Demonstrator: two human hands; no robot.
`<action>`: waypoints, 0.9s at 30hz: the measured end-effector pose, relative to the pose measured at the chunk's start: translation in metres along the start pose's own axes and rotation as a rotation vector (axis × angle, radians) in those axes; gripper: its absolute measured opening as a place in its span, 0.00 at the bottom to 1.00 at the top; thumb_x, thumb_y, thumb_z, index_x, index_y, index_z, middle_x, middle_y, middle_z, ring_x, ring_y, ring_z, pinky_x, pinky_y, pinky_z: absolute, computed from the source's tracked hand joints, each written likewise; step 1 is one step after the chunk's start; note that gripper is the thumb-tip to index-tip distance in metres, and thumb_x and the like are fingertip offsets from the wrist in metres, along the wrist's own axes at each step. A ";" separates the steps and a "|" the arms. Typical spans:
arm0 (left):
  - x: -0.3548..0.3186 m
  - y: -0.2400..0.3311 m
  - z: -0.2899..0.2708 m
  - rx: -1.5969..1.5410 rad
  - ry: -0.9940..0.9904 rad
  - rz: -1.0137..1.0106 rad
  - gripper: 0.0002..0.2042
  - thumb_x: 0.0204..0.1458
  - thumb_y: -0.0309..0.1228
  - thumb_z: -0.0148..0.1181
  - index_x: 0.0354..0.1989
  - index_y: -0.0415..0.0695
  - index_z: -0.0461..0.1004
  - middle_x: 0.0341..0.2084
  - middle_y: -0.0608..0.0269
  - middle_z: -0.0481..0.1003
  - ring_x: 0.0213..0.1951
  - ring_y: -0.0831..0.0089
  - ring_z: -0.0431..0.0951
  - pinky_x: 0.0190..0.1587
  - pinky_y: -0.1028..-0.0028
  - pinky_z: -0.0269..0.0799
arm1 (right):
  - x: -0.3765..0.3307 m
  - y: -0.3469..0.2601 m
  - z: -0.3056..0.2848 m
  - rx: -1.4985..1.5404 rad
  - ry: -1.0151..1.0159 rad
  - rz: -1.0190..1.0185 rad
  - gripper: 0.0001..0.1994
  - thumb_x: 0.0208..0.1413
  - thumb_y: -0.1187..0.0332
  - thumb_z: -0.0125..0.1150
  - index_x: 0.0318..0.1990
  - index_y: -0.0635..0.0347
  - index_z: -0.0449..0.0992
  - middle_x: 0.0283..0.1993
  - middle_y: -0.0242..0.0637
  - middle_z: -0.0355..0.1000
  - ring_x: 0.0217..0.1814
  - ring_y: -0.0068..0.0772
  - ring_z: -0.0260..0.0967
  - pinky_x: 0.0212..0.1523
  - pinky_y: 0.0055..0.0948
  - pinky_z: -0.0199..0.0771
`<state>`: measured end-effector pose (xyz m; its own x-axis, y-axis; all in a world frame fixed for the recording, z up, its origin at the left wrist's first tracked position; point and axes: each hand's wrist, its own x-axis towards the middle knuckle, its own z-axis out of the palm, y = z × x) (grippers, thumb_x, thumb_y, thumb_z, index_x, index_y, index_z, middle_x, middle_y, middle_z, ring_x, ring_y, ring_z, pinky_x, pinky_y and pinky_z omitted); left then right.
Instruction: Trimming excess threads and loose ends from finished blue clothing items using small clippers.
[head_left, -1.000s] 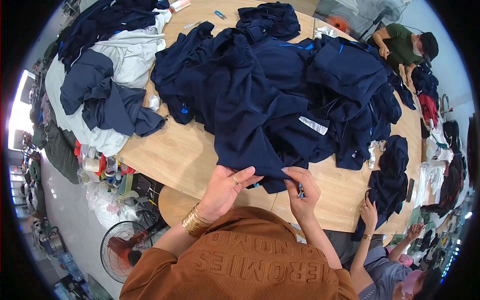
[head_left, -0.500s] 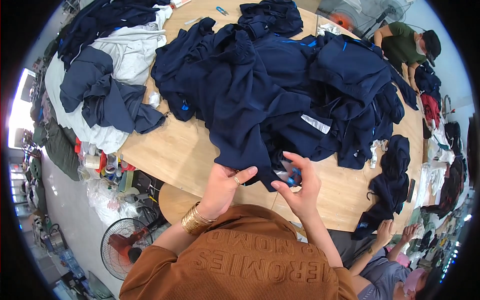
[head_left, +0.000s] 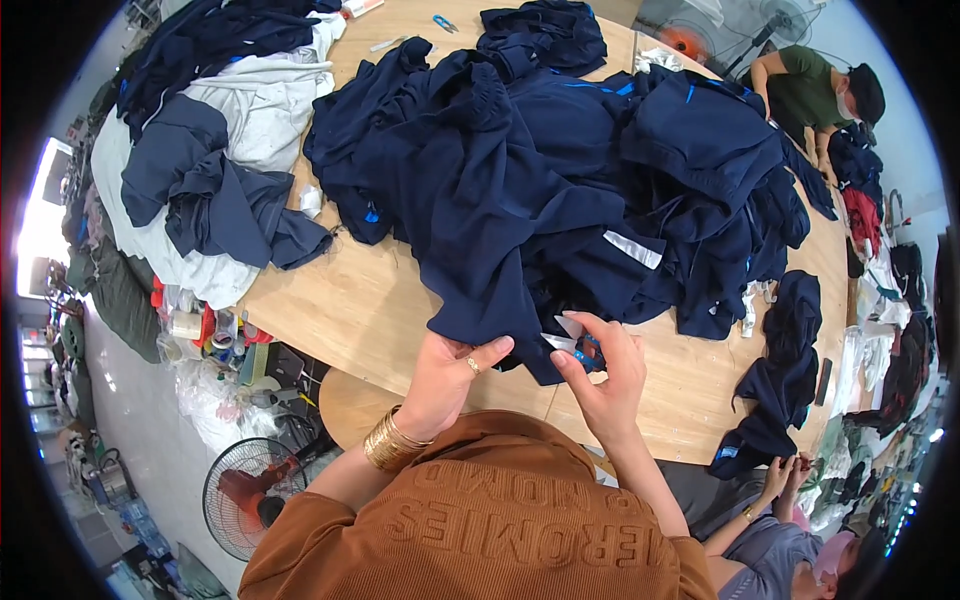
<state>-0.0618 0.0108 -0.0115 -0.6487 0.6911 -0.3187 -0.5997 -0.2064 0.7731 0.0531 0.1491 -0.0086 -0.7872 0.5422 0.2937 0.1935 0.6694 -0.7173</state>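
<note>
The navy garment [head_left: 480,230] lies, in the head view, over the middle of the wooden table [head_left: 335,300], and its near end is drawn to the table's front edge, between the two hands. The left hand [head_left: 445,370] is gripping this end, with the cloth pinched under the thumb. The right hand [head_left: 612,372] is closed around small blue-handled snips [head_left: 583,352]; their blades stand apart and point to the cloth. The tips are very near to it, but whether they touch I cannot tell.

About progress, I can judge only partly. The garment's edge is gathered in the fingers and the blades are ready beside it, but no cut thread is visible at them. Behind and to the right, more navy garments [head_left: 700,150] lie in a loose, unfolded heap; which of them are already worked on, the view does not show. A pale grey cloth [head_left: 262,110] lies at the left, under darker pieces.

About writing: the brown top [head_left: 470,520] of the person carries large raised lettering, which is readable although it appears upside down. A white strip [head_left: 632,250], perhaps a label, lies on the navy cloth, and no writing can be read on it. I can recognise no brand on the snips.
</note>
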 end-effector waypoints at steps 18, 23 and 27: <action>0.000 0.004 0.000 -0.004 -0.012 0.028 0.16 0.46 0.17 0.57 0.45 0.36 0.67 0.40 0.60 0.73 0.43 0.76 0.73 0.48 0.76 0.68 | 0.006 -0.015 0.008 0.174 0.114 -0.143 0.15 0.34 0.74 0.68 0.35 0.54 0.77 0.17 0.26 0.59 0.19 0.24 0.53 0.26 0.23 0.51; 0.000 0.003 -0.004 0.002 -0.027 -0.034 0.25 0.44 0.15 0.57 0.54 0.35 0.60 0.48 0.57 0.68 0.49 0.73 0.69 0.52 0.73 0.64 | 0.004 -0.012 0.010 0.034 0.093 -0.312 0.17 0.32 0.74 0.68 0.37 0.54 0.79 0.16 0.26 0.58 0.20 0.25 0.53 0.25 0.23 0.51; 0.000 0.002 -0.006 0.019 -0.019 -0.028 0.25 0.45 0.15 0.56 0.54 0.35 0.60 0.47 0.57 0.68 0.49 0.72 0.69 0.52 0.73 0.64 | 0.001 -0.011 0.011 -0.024 0.114 -0.379 0.18 0.30 0.73 0.69 0.37 0.52 0.79 0.15 0.24 0.55 0.18 0.24 0.51 0.26 0.24 0.49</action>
<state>-0.0657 0.0062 -0.0129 -0.6223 0.7098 -0.3300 -0.6083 -0.1733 0.7745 0.0438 0.1373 -0.0074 -0.7359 0.3061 0.6039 -0.0838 0.8439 -0.5299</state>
